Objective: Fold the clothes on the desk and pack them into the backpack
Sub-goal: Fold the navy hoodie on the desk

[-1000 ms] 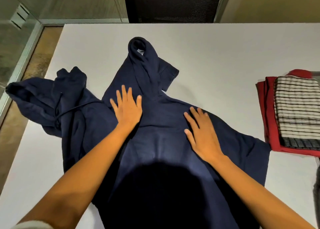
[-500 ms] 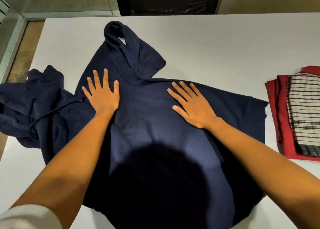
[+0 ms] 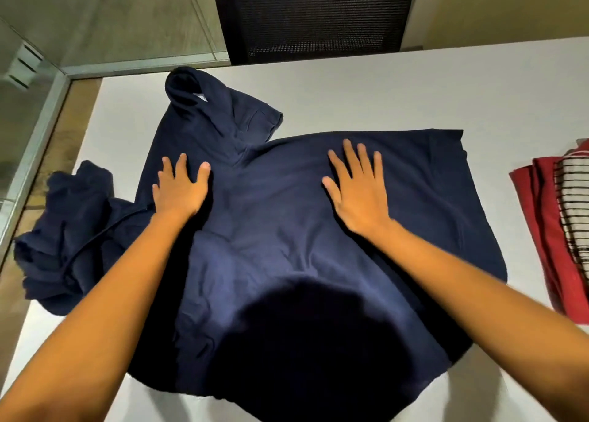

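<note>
A navy blue hoodie (image 3: 280, 230) lies spread across the white desk (image 3: 382, 90), its body flat in the middle. One sleeve (image 3: 216, 109) is bent over at the top left. The hood (image 3: 67, 240) with its drawstring is bunched at the desk's left edge. My left hand (image 3: 180, 189) presses flat on the cloth near the sleeve's base, fingers straight. My right hand (image 3: 358, 187) lies flat on the upper right part of the body, fingers spread. No backpack is in view.
Folded clothes sit at the right edge: a red garment (image 3: 541, 217) with a striped black-and-white one (image 3: 573, 204) on top. A dark mesh chair back (image 3: 312, 16) stands behind the desk. A glass partition and floor lie to the left.
Both hands have slid outward across the hoodie, the right one further right, smoothing the body flatter. The view has shifted a little to the left and up.
</note>
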{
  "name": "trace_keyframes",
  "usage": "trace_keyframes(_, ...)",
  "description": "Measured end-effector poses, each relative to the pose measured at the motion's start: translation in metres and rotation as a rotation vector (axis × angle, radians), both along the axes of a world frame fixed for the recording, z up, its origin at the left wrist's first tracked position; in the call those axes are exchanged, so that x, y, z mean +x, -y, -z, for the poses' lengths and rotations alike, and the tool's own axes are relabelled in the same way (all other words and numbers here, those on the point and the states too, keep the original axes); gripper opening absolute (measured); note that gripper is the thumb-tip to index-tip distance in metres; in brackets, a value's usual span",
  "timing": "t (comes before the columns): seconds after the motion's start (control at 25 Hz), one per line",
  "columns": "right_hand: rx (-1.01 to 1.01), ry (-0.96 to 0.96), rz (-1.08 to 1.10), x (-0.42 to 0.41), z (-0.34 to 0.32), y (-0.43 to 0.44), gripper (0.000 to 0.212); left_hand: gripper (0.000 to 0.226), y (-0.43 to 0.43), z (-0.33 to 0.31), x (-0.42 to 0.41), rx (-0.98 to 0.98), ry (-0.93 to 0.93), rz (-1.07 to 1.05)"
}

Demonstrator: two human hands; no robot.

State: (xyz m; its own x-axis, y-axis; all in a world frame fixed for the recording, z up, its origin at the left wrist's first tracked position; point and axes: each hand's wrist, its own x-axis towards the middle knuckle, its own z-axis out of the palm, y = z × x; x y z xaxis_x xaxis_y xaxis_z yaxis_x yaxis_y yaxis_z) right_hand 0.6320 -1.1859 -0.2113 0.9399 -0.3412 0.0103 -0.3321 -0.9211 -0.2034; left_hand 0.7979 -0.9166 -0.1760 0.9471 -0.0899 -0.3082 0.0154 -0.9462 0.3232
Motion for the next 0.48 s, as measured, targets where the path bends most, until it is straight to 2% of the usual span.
trace_keyframes(0.08, -0.047, 0.023, 0.128, -0.046, 0.008, -0.011, 0.064, 0.068, -0.003, 0.013, -0.036, 0.100, 0.182, 0.125)
trace_keyframes(0.16, -0.073, -0.008, 0.154, -0.071, 0.011, -0.007, 0.065, 0.070, -0.001, 0.027, -0.063, 0.176, 0.235, 0.178)
trace_keyframes(0.36, -0.094, -0.057, 0.080, -0.044, 0.009, 0.024, 0.066, 0.072, 0.012, 0.033, -0.042, 0.193, 0.143, 0.135)
trace_keyframes(0.48, -0.076, -0.102, -0.013, -0.026, 0.006, 0.054, 0.068, 0.074, 0.014, 0.021, -0.037, 0.102, 0.077, 0.142)
